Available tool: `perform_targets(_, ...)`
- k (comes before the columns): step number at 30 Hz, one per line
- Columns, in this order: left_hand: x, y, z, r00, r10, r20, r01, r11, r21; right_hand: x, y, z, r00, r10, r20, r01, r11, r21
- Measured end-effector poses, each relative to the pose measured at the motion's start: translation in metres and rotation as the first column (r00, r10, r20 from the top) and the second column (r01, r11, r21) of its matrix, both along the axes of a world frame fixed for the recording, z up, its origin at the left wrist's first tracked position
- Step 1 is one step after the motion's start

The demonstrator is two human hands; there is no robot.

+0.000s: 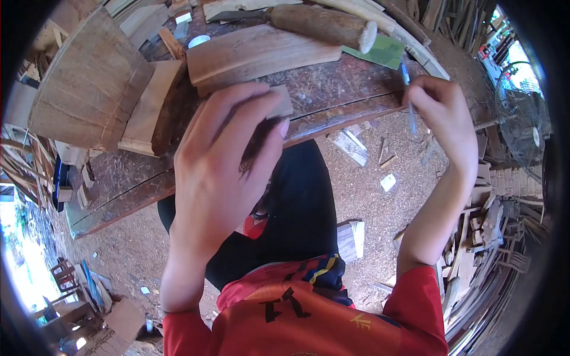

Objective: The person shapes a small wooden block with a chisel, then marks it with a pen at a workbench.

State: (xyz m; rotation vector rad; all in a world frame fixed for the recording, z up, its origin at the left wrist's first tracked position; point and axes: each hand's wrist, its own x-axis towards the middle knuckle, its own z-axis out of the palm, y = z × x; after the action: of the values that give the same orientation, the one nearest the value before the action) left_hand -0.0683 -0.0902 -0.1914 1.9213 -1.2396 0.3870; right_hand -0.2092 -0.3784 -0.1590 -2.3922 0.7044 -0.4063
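Note:
My left hand (217, 166) is raised over the near edge of the workbench (350, 77), fingers curled round a small pale wood block (284, 102). The block's right end shows past the fingertips; the rest is hidden. Off to the right, my right hand (438, 104) pinches a pen (405, 74) with a blue upper part and a clear lower barrel. Its tip points down past the bench edge. Just beyond my left hand lies a thick, curved wooden board (261, 53).
A wooden mallet-like cylinder (320, 25) and a green sheet (380, 52) lie at the back of the bench. On the left stand a large wooden panel (89, 83) and another board (151, 107). A fan (521, 101) is at right; wood scraps (351, 147) litter the floor.

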Motion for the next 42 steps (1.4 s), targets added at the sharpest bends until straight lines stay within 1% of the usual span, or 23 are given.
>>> perform_targets(2, 0.004, -0.001, 0.000, 0.999, 0.034, 0.027, -0.033, 0.999, -0.016, -0.011, -0.001, 0.003, 0.999, 0.000, 0.049, -0.013, 0.962, 0.272)
perform_targets(3, 0.007, -0.001, -0.003, 0.997, 0.056, 0.059, -0.055, 0.998, -0.021, -0.019, 0.001, 0.002, 0.997, -0.019, 0.072, -0.007, 0.942, 0.334)
perform_targets(4, 0.007, 0.000, -0.004, 0.996, 0.073, 0.045, -0.073, 0.997, -0.002, -0.021, 0.004, -0.003, 0.980, -0.023, 0.198, -0.056, 0.921, 0.386)
perform_targets(6, 0.007, -0.001, -0.005, 0.996, 0.090, 0.013, -0.090, 0.995, 0.029, -0.025, 0.011, -0.016, 0.899, -0.064, 0.432, -0.156, 0.877, 0.455)
perform_targets(7, 0.006, -0.002, -0.006, 0.995, 0.098, 0.022, -0.098, 0.995, 0.015, -0.026, 0.016, -0.015, 0.875, 0.021, 0.484, -0.268, 0.853, 0.448)
perform_targets(10, 0.009, -0.005, -0.010, 0.995, 0.090, 0.044, -0.090, 0.996, -0.010, -0.024, 0.021, -0.014, 0.911, -0.085, 0.403, -0.158, 0.832, 0.532)
perform_targets(11, 0.009, -0.005, -0.010, 0.995, 0.097, 0.031, -0.097, 0.995, -0.004, -0.019, 0.030, -0.012, 0.889, -0.162, 0.429, -0.097, 0.848, 0.521)
perform_targets(14, 0.009, -0.005, -0.012, 0.994, 0.109, 0.016, -0.109, 0.994, -0.003, -0.016, 0.026, -0.020, 0.764, -0.193, 0.616, -0.080, 0.918, 0.388)
perform_targets(15, 0.009, -0.005, -0.011, 0.994, 0.105, 0.008, -0.105, 0.994, -0.009, -0.013, 0.027, -0.019, 0.760, -0.199, 0.619, -0.087, 0.912, 0.401)
perform_targets(17, 0.009, -0.006, -0.009, 0.995, 0.103, -0.005, -0.103, 0.995, -0.017, -0.012, 0.035, -0.016, 0.711, -0.065, 0.700, -0.314, 0.862, 0.399)
perform_targets(18, 0.010, -0.005, -0.009, 0.995, 0.104, 0.005, -0.103, 0.994, -0.018, -0.013, 0.035, -0.018, 0.684, 0.009, 0.729, -0.401, 0.840, 0.365)
perform_targets(20, 0.011, -0.004, -0.011, 0.995, 0.100, 0.026, -0.099, 0.995, -0.029, -0.018, 0.025, -0.017, 0.677, 0.224, 0.701, -0.554, 0.782, 0.286)
perform_targets(22, 0.011, -0.004, -0.010, 0.994, 0.108, 0.019, -0.107, 0.994, -0.028, -0.018, 0.027, -0.016, 0.668, 0.312, 0.676, -0.621, 0.734, 0.275)
perform_targets(23, 0.012, -0.004, -0.011, 0.994, 0.108, 0.015, -0.108, 0.994, -0.031, -0.018, 0.032, -0.014, 0.678, 0.298, 0.672, -0.617, 0.727, 0.301)
perform_targets(26, 0.013, -0.003, -0.013, 0.994, 0.105, 0.013, -0.105, 0.994, -0.044, -0.012, 0.036, -0.016, 0.616, 0.333, 0.714, -0.694, 0.658, 0.293)
perform_targets(27, 0.013, -0.003, -0.014, 0.995, 0.103, 0.014, -0.102, 0.994, -0.050, -0.004, 0.046, -0.016, 0.601, 0.311, 0.736, -0.695, 0.658, 0.289)
perform_targets(30, 0.013, -0.003, -0.015, 0.995, 0.100, 0.017, -0.099, 0.994, -0.054, 0.016, 0.072, -0.016, 0.551, 0.294, 0.781, -0.667, 0.718, 0.200)
perform_targets(32, 0.014, -0.002, -0.014, 0.994, 0.107, 0.010, -0.107, 0.993, -0.046, 0.025, 0.097, -0.013, 0.669, 0.143, 0.729, -0.463, 0.848, 0.258)
perform_targets(33, 0.013, -0.001, -0.014, 0.994, 0.110, 0.008, -0.109, 0.993, -0.042, 0.030, 0.110, -0.012, 0.716, 0.058, 0.696, -0.354, 0.889, 0.290)
perform_targets(35, 0.011, -0.002, -0.014, 0.992, 0.106, -0.061, -0.111, 0.991, -0.074, 0.041, 0.117, -0.006, 0.790, 0.182, 0.586, -0.287, 0.954, 0.092)
perform_targets(36, 0.010, -0.002, -0.015, 0.990, 0.102, -0.095, -0.110, 0.990, -0.089, 0.041, 0.113, -0.009, 0.789, 0.239, 0.566, -0.319, 0.947, 0.045)
perform_targets(38, 0.009, -0.002, -0.017, 0.987, 0.099, -0.126, -0.112, 0.989, -0.099, 0.044, 0.113, -0.012, 0.805, 0.275, 0.525, -0.368, 0.926, 0.081)
perform_targets(42, 0.010, 0.000, -0.018, 0.985, 0.094, -0.142, -0.110, 0.988, -0.105, 0.059, 0.128, -0.011, 0.861, 0.166, 0.480, -0.372, 0.851, 0.371)
